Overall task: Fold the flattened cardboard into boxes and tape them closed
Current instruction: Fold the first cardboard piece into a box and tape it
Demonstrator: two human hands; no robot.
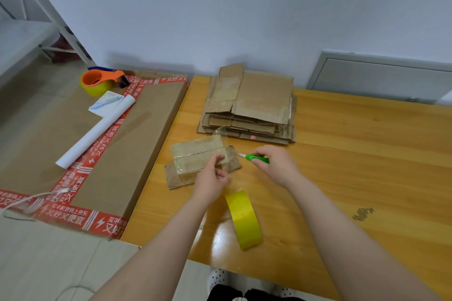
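- One small taped box (195,159) sits on the worktop (354,154), touching the left hand's (211,182) fingers (215,159), which pinch a clear tape strip (220,133) at its right end.
- The right hand (276,166) has its fingers curled round a green knife (256,158), blade tip just beside the pinched strip.
- The box is probably light, thin-walled and slick with tape, so it is best held by its edges.
- The flattened stack (254,105) lies well beyond both hands, and the yellow tape roll (244,219) is beside the left wrist.

Glossy lacquered wood on the table (367,154); matt rough cardboard in the stack (264,98), upper centre; shiny plastic on the tape roll (244,217)
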